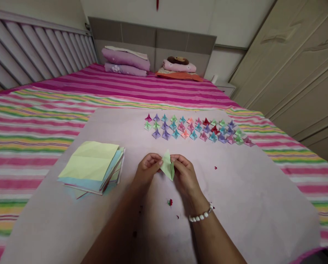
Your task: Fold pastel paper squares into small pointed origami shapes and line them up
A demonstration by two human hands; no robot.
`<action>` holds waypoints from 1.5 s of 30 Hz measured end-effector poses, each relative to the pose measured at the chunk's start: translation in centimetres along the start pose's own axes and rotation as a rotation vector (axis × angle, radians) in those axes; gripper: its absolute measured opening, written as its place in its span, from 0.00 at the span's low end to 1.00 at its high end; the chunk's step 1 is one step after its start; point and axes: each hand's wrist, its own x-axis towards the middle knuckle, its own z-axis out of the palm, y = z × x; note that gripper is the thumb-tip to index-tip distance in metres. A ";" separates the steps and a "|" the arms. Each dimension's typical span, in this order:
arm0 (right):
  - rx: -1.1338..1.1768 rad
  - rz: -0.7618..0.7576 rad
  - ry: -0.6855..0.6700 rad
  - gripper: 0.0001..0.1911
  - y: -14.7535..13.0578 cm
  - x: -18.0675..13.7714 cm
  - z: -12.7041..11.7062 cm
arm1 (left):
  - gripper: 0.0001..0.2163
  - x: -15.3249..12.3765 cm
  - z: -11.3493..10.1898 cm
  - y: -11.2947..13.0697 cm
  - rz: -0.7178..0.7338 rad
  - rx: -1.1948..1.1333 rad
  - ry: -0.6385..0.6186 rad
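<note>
A pale green folded paper [167,165], creased into a narrow pointed shape, stands upright just above the pale cloth [249,205] between both hands. The left hand [147,168] pinches its left edge with fingertips closed on it; the right hand [183,175], a bead bracelet [201,216] at the wrist, pinches the right edge. Left of them lies a stack of coloured sheets [94,167]. Farther off, rows of small folded paper pieces [197,130] sit on the cloth.

Between the left hand [147,168] and right hand [184,174], the folded paper [167,165] is pale green. Left of them, the paper stack [94,165] shows yellow-green over light blue. Beyond them, the small folded pieces [197,130] are purple, teal, pink and red.
</note>
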 end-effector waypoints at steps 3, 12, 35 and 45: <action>0.006 0.001 0.004 0.04 0.0 0.0 -0.1 | 0.10 0.0 0.0 -0.1 -0.017 -0.009 -0.035; 0.025 0.042 0.025 0.04 -0.7 -0.2 0.2 | 0.11 -0.4 0.5 0.9 -0.043 0.082 -0.021; -0.144 -0.055 0.066 0.11 -0.4 0.0 -0.1 | 0.19 -0.8 0.8 1.0 -0.067 0.154 -0.020; -0.242 -0.148 0.124 0.11 -0.3 0.1 0.0 | 0.20 -0.8 1.4 0.0 -0.065 0.049 0.013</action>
